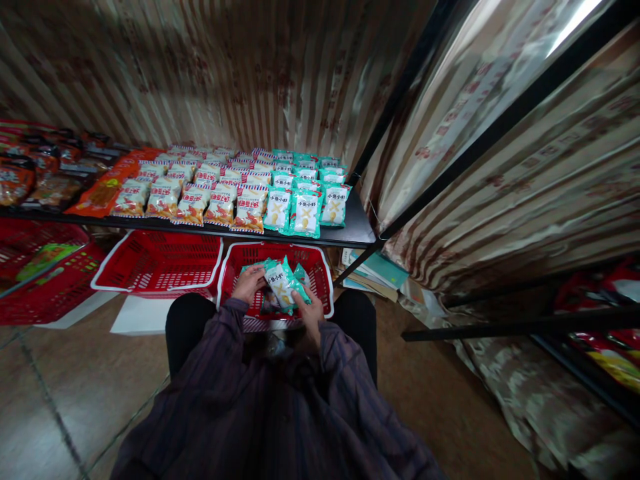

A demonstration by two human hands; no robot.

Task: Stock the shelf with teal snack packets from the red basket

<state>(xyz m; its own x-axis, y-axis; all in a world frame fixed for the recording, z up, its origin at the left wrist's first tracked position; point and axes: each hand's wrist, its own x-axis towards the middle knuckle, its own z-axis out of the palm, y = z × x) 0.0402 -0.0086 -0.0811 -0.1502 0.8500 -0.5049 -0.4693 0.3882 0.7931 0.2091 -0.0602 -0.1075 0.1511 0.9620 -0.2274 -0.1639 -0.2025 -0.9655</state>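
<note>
Between my two hands is a green-and-white snack bag [281, 287], held over a red shopping basket [327, 287] with a white rim. My left hand [249, 283] is closed at the bag's upper left edge, and another green packet shows by its fingers. At the lower right edge, my right hand [311, 310] grips the same bag. More packets lie in the basket beneath, mostly hidden by the hands and the held bag. Matching green-and-white bags [306, 212] stand in rows at the right end of the black shelf [345, 233] just above.
Left of those rows stand cream-and-orange snack bags [193, 203], then orange packets [107, 183]. Below the shelf are a second red basket [160, 263] and a third [55, 293]. A black metal post [395, 100] rises at the shelf's right end. Books and papers [377, 267] lie on the floor.
</note>
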